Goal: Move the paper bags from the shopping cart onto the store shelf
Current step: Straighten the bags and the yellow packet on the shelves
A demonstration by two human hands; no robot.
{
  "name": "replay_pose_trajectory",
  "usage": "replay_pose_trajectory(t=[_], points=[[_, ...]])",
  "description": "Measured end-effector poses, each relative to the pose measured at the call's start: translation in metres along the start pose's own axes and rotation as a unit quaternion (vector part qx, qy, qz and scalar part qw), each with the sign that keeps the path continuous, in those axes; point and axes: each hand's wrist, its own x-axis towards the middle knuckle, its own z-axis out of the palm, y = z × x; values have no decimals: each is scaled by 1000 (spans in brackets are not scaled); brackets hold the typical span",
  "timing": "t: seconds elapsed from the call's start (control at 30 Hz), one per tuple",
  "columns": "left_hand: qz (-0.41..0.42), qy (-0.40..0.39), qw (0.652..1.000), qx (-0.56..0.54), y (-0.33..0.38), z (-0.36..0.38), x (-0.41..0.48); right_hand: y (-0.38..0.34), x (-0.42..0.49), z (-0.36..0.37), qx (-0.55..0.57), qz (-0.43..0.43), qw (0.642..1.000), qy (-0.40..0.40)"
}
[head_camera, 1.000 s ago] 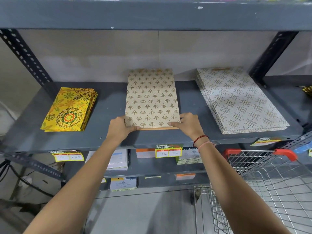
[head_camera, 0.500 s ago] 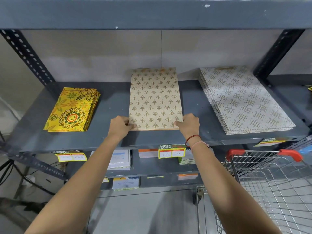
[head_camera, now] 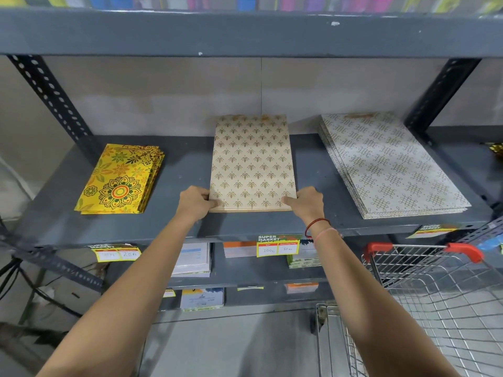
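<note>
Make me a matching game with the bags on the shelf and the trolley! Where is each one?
Things:
1. yellow flower bags
2. beige leaf bags
3. white knot-pattern bags
4. shopping cart

Places:
A. middle of the shelf, held at the near corners by the left hand and right hand
B. on the floor, lower right
C. left end of the shelf
D. right end of the shelf

Pairs: 1-C, 2-A, 3-D, 4-B
</note>
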Motion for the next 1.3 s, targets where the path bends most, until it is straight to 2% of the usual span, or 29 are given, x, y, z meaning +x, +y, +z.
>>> replay_pose_trajectory(t=[0.3,0.43,0.47,0.5,0.63,0.73,0.87,0.97,1.1,1.17,1.3], points=[[6,15,1000,-14,8,-5,-4,-5,-14,-5,15,-13,999,32],[6,31,999,-30,11,-15,-13,-14,-19,-2,-40,-64,992,105],[14,51,998,-29,11,-16,-11,-16,-21,-5,-48,-79,989,117],[4,94,995,-32,-16,-49,-14,-44,-30,24,-50,-118,986,109],[37,135,990,-33,-32,-74,-12,-68,-36,35,-53,-163,978,122],[30,189,981,-39,-53,-101,-10,-88,-44,58,-35,-208,974,84],[4,227,972,52,-106,-147,-6,-123,-60,109,-34,-262,964,14],[-27,205,972,113,-136,-169,-3,-142,-68,145,-55,-291,953,-72],[-64,120,981,137,-161,-183,-4,-164,-81,189,-94,-309,931,-169],[-57,93,984,141,-165,-184,-3,-169,-86,204,-107,-317,924,-184],[-27,94,985,140,-170,-188,4,-179,-92,224,-130,-312,926,-167]])
